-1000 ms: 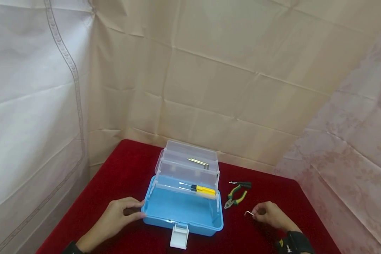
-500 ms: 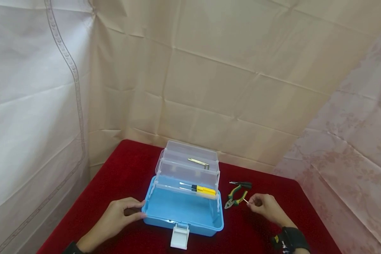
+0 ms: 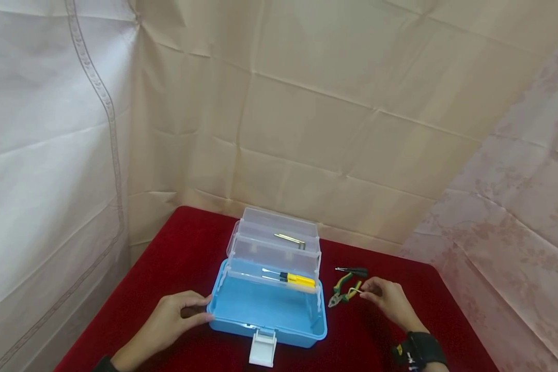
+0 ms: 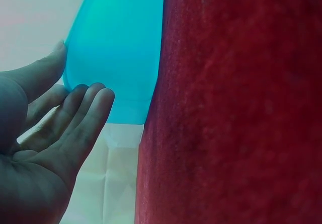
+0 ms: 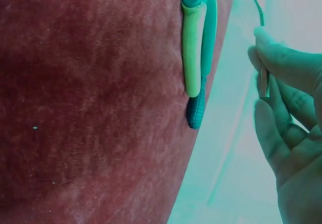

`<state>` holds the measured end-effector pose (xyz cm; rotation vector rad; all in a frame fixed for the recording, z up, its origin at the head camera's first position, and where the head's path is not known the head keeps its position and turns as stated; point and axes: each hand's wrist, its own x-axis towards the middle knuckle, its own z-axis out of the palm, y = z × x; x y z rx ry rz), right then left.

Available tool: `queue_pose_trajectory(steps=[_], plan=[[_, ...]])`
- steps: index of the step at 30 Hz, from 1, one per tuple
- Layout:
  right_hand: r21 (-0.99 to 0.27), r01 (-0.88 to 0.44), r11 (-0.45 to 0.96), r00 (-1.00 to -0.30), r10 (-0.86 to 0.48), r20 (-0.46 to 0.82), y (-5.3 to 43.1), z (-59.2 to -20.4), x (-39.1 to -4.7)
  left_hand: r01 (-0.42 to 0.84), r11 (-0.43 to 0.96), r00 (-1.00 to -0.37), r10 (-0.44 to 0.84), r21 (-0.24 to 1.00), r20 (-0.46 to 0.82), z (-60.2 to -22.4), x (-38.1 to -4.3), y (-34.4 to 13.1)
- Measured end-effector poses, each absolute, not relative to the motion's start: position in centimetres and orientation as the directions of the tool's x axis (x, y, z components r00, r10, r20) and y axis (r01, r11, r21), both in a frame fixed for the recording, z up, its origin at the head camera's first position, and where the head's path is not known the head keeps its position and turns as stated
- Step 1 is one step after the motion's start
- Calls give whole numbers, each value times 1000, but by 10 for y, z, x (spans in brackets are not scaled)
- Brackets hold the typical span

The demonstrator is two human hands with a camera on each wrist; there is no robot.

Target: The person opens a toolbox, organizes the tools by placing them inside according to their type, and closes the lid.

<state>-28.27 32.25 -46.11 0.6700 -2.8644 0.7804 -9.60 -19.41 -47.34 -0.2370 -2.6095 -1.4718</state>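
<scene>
My left hand [image 3: 174, 315] holds the left front corner of a light blue toolbox [image 3: 267, 336], thumb at the rim. In the left wrist view its fingertips [image 4: 104, 94] lie against the outer wall. My right hand [image 3: 390, 299] pinches a small L-shaped hex key [image 5: 264, 83] between thumb and fingers; its bent end points away from the hand. In the head view the key overlaps the yellow handle of green-and-yellow combination pliers [image 3: 338, 297] on the red cloth. The toolbox stands open, its clear trays [image 3: 279, 254] folded out at the back.
Brass-coloured hex keys [image 3: 290, 239] lie in the upper tray, yellow-handled screwdrivers [image 3: 299, 279] in the lower one. A dark-handled screwdriver [image 3: 357, 271] lies behind the pliers. The white latch [image 3: 262, 349] hangs down in front. Draped sheets [image 3: 307, 129] stand behind the red-covered table [image 3: 190, 243].
My right hand has moved up and a little left with the hex key, from the cloth in front to beside the pliers. My left hand and the toolbox stay as they were.
</scene>
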Motion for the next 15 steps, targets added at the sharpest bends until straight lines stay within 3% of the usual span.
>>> queue_pose_trajectory(steps=[15], plan=[[-369, -552, 748, -813, -385, 437, 312, -455, -287, 213, 511, -976, 70, 832, 207, -474, -94, -193]])
